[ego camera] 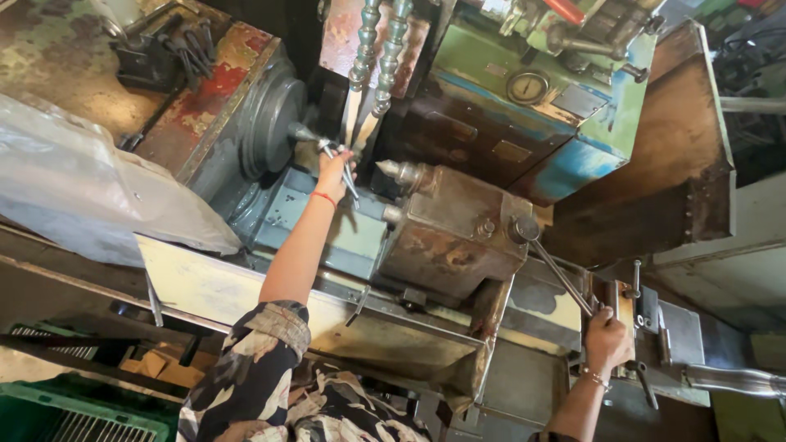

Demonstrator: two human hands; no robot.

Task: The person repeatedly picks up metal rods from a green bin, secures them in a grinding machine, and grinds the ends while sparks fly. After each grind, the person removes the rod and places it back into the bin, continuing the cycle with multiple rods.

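Two hands on the lathe: the left hand (334, 168) pinches a thin metal rod (349, 178) at the spindle nose (304, 133), under two segmented coolant hoses (378, 49); the right hand (607, 337) wraps one long lever (558, 274) beside the tailstock block (454, 229).

Two hands are showing: the left hand (334, 168) in the middle and the right hand (607, 337) at the lower right. Two bendy hoses (377, 49) are hanging at the top. One round dial (527, 87) is sitting at the upper right. One long lever (558, 274) is sticking out.
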